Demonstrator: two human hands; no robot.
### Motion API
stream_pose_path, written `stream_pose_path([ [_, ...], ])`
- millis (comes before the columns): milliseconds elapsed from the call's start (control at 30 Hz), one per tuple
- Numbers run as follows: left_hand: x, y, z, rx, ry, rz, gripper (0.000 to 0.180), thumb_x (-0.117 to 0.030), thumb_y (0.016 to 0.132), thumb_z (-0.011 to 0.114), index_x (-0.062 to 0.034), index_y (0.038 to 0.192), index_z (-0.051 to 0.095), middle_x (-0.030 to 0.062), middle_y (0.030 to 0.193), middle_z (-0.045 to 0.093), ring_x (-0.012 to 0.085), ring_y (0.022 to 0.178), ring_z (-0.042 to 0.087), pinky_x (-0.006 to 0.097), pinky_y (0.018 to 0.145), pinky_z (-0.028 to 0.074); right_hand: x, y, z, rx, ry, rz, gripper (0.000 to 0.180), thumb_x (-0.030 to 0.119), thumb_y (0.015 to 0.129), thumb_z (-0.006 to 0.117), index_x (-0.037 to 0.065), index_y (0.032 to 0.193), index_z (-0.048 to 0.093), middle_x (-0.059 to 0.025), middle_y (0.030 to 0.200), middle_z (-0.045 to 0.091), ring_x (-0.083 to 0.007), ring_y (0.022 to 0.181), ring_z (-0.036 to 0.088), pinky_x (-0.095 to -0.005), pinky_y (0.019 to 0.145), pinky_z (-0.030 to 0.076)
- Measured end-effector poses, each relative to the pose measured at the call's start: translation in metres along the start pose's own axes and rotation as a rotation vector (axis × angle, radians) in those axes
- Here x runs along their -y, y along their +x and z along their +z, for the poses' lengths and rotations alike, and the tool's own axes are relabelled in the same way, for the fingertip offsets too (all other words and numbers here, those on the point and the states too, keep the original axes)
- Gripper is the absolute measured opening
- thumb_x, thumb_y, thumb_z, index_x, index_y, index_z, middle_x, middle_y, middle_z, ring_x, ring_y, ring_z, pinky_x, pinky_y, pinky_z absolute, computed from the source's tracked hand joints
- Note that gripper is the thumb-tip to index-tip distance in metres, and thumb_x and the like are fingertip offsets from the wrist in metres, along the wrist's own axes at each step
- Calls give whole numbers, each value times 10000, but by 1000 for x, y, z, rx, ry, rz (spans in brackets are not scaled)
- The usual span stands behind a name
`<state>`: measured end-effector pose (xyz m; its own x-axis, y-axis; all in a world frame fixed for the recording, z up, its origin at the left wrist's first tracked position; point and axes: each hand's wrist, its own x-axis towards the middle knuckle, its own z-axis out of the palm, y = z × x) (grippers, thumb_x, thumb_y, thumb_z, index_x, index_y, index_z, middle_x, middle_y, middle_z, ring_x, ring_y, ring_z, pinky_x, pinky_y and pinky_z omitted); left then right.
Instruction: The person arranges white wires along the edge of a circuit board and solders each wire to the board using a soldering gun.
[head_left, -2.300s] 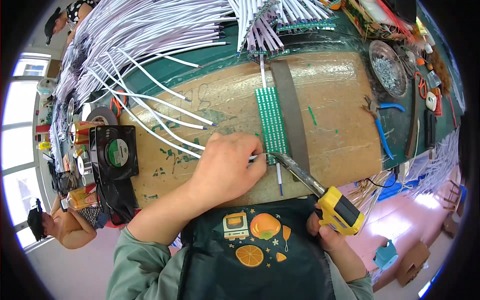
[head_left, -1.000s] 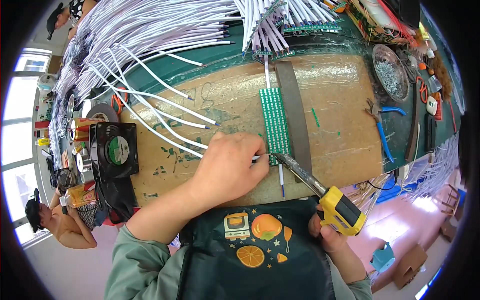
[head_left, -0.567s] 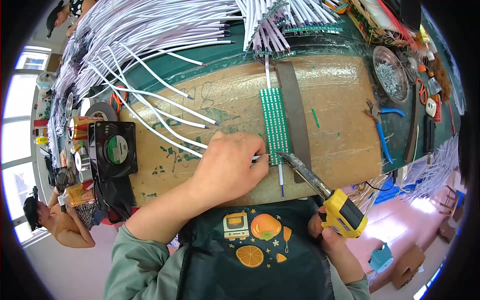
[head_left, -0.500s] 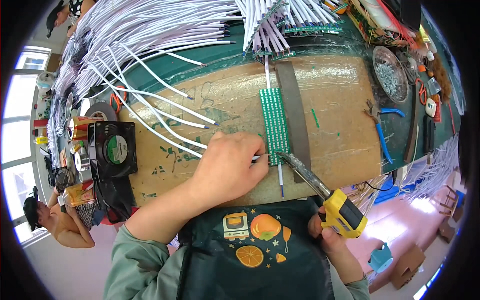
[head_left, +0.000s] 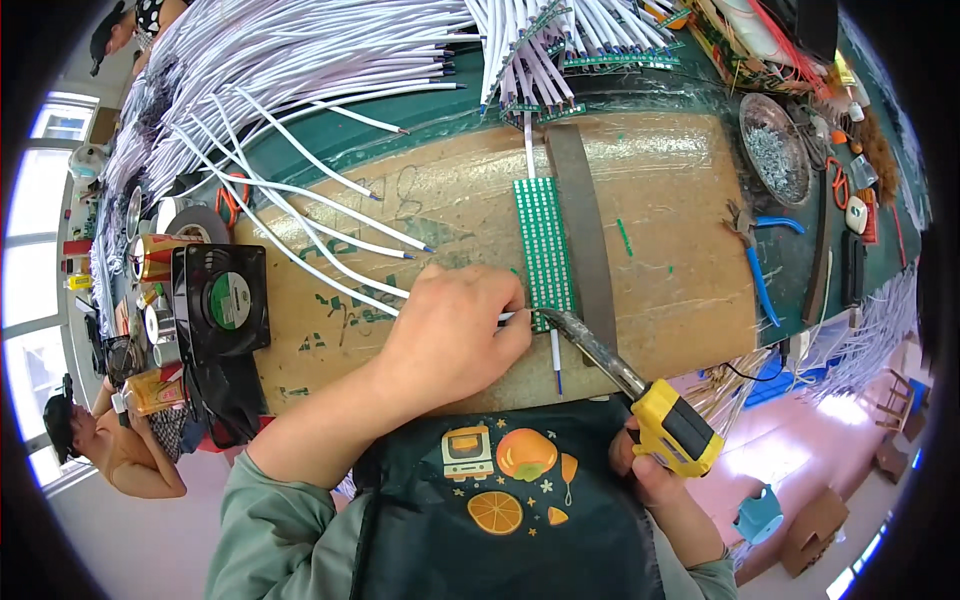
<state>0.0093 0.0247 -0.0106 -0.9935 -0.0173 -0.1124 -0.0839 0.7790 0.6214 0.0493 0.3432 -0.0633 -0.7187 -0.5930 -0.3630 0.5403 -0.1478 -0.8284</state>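
A green circuit board strip [head_left: 543, 235] with rows of pale pads lies lengthwise on the cardboard sheet [head_left: 680, 190], against a grey bar [head_left: 588, 240]. My left hand [head_left: 455, 325] rests by the board's lower left edge, thumb and forefinger pinching a white cable [head_left: 365, 298] whose tip meets the board. In my right hand [head_left: 645, 475] is a yellow and black soldering gun [head_left: 678, 428]. Its dark metal tip touches or nearly touches the board close to the cable's end. Another white wire [head_left: 556, 350] runs out from under the board's near end.
Loose white cables [head_left: 330, 205] fan out at left, beyond a black fan [head_left: 228, 300]. Finished-looking boards with wires [head_left: 540, 60] pile up at the back. Blue-handled pliers [head_left: 762, 262] and a round dish [head_left: 775, 150] of small grey bits sit right. Another person [head_left: 130, 450] sits far left.
The soldering gun's tip has shifted left along the board's near end, up to the cable my left hand holds. The gun's body has moved slightly left too.
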Motion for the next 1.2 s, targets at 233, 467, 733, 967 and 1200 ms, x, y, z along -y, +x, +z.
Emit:
stream_pose_path([
  [233, -1, 0, -1, -2, 9, -13, 145, -192, 823, 680, -55, 811, 636, 127, 791, 651, 345, 783, 636, 440, 739, 462, 4, 4, 4, -5, 37, -42, 579, 327, 851, 770, 42, 1273, 496, -35, 701, 514, -162, 603, 498, -310, 548, 397],
  [467, -5, 1, -3, -22, 6, -14, 132, -174, 807, 688, -49, 804, 646, 126, 790, 658, 345, 772, 642, 439, 738, 478, 67, 46, -39, -472, -183, -540, 546, 305, 887, 742, -15, 1258, 500, -18, 651, 502, -127, 539, 477, -259, 496, 369],
  [733, -5, 3, -3, -28, -11, 10, 129, -157, 797, 688, -39, 772, 641, 134, 765, 658, 352, 731, 637, 443, 690, 490, 131, 95, -82, -740, -246, -453, 349, 167, 913, 659, -56, 1165, 567, -30, 683, 516, -109, 535, 476, -266, 495, 387],
  [967, -5, 2, -2, -52, 4, 28, 125, -155, 791, 695, -41, 786, 644, 131, 766, 659, 355, 726, 637, 438, 700, 489, 135, 96, -86, -765, -265, -426, 315, 172, 916, 654, -38, 1138, 574, -33, 698, 523, -120, 541, 486, -276, 489, 392],
  [1200, -4, 2, -3, -29, -24, 12, 121, -156, 794, 691, -43, 784, 648, 132, 773, 664, 353, 744, 642, 441, 712, 486, 138, 95, -86, -719, -194, -425, 278, 168, 910, 663, 0, 1106, 559, -38, 691, 515, -127, 531, 478, -280, 482, 392],
])
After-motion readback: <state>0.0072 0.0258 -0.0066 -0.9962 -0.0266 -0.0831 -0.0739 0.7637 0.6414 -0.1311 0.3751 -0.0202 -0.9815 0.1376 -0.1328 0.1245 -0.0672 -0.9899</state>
